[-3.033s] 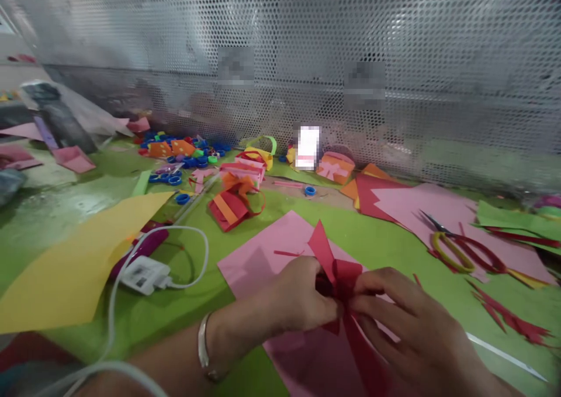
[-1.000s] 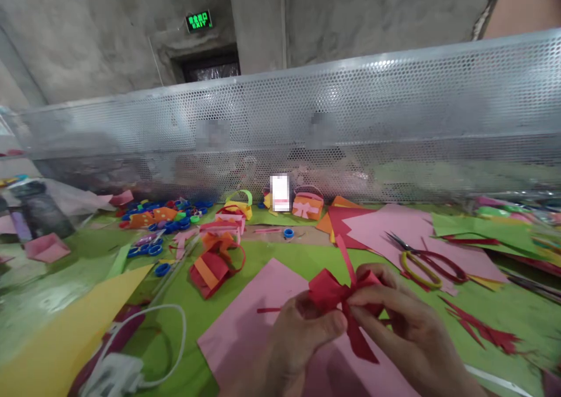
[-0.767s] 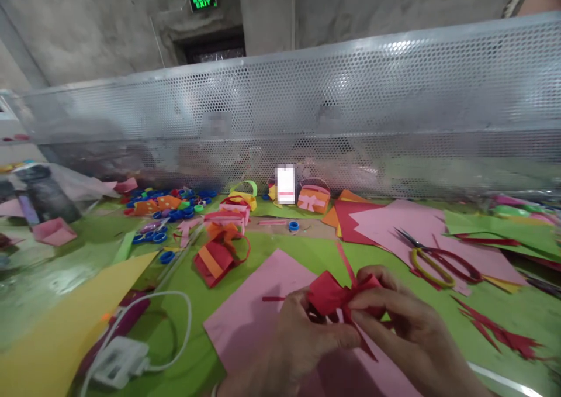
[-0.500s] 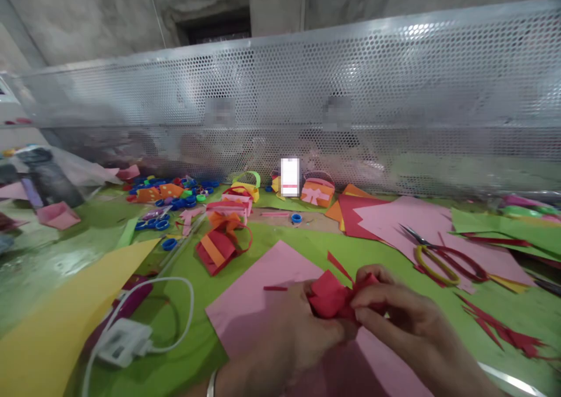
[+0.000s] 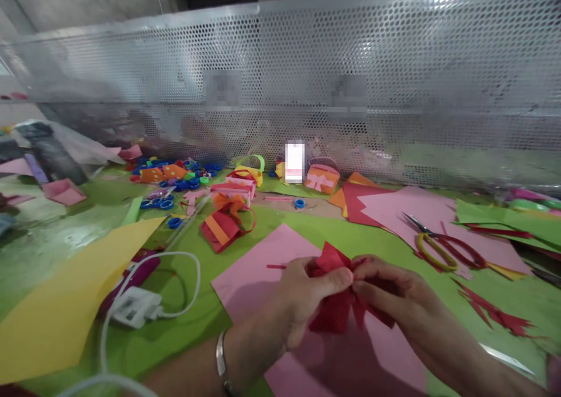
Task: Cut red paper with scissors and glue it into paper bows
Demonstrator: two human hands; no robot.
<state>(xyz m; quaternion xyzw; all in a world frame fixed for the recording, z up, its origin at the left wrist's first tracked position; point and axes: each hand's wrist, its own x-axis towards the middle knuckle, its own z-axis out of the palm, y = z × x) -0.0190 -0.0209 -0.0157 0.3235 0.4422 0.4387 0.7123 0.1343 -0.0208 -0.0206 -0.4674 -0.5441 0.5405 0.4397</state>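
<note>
Though already roughly bow-shaped, the red paper (image 5: 332, 314) was pinched by left hand (image 5: 304, 292) and right hand (image 5: 397, 292), not yet set down.

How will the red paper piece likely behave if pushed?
The red paper piece is probably light, judging by its thin flaps. It may crease easily where the left hand pinches it. Its spread, pointed flaps make rolling unlikely.
</note>
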